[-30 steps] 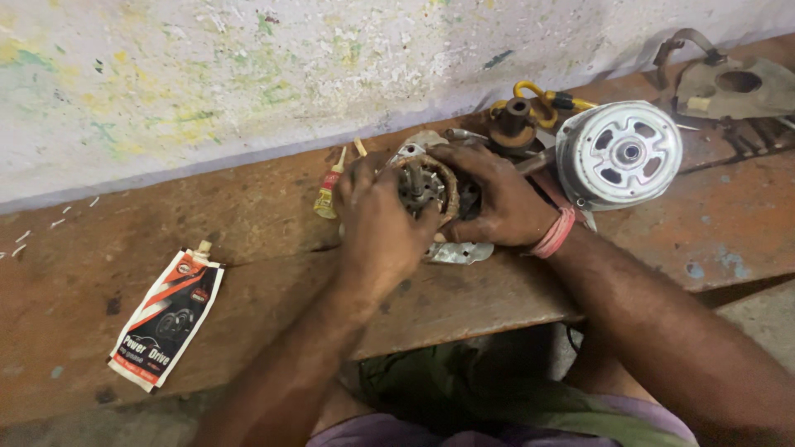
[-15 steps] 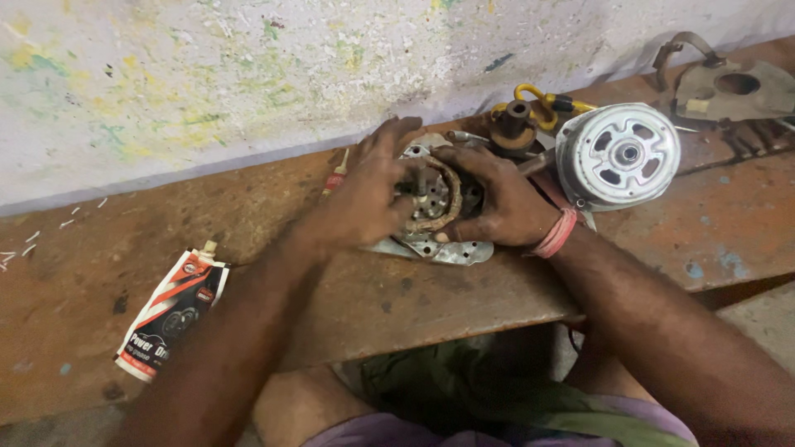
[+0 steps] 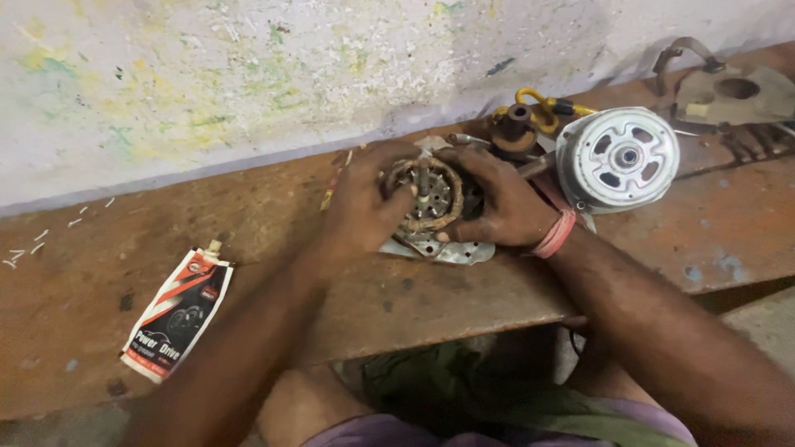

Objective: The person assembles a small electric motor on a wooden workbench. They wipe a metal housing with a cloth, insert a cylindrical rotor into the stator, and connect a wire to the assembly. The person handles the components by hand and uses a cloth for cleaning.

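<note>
Rusty-brown bench: worn wooden bench top (image 3: 248, 248), stained, running along a pale paint-flecked wall (image 3: 248, 74).
Motor part: round stator with coppery windings (image 3: 426, 199) and a short shaft sticking up from its centre, sitting on a thin metal plate (image 3: 451, 251) near the middle of the bench, just beside the front edge.
Left hand: left hand (image 3: 364, 203) wrapped around the left side of the stator, fingers curled over the windings, thumb at the rim; grasping it.
Right hand: right hand (image 3: 501, 203) gripping the right side of the same stator, fingers bent over its top edge; a pink band (image 3: 553, 236) on the wrist.
Silver housing: round ribbed motor end cover (image 3: 621, 160) lying just right of the right hand, touching or nearly touching the wrist, cannot tell which.
Behind hands: brown bushing piece (image 3: 515, 128) and yellow-sleeved wires (image 3: 542, 108), close to the wall.
Far right: flat rusty bracket with a hole (image 3: 733, 91), well apart from the hands.
Left side: squeezed red, white and black tube (image 3: 178, 310) lying flat, well apart from the stator.
</note>
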